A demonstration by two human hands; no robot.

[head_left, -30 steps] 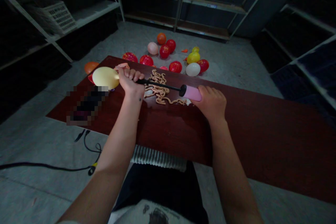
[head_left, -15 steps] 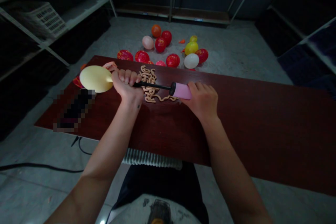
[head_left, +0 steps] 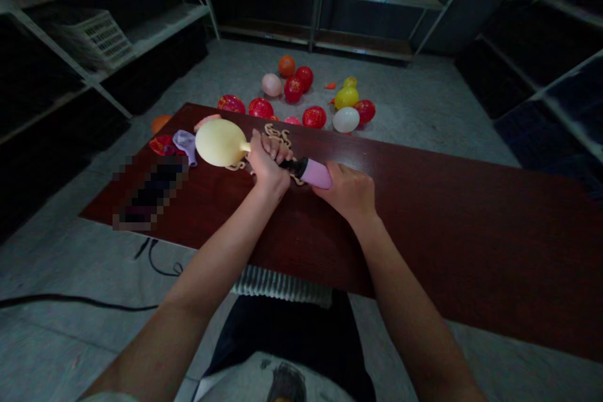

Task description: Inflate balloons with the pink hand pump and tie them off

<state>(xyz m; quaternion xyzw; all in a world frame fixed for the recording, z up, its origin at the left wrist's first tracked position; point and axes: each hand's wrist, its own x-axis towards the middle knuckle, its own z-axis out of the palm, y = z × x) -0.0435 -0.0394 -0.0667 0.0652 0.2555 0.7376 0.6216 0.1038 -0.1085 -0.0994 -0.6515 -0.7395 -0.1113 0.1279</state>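
My left hand (head_left: 268,163) is clenched around the front end of a hand pump and the neck of a pale yellow balloon (head_left: 217,142), which sticks out to the left, partly blown up. My right hand (head_left: 347,190) grips the pink pump body (head_left: 316,173). The two hands are close together and the black rod between them is almost fully hidden. Beneath the hands, a pile of limp beige balloons (head_left: 277,136) lies on the dark red table (head_left: 424,213).
Flat purple (head_left: 186,141) and red (head_left: 162,144) balloons lie left of the yellow one, beside a blurred-out dark object (head_left: 148,195). Several inflated balloons (head_left: 313,117) sit on the floor beyond the table. Metal shelving lines the walls; a black cable (head_left: 70,304) crosses the floor at left.
The pump rod has been pushed in: my hands came together from well apart. The yellow balloon moved right with my left hand and looks a little fuller.
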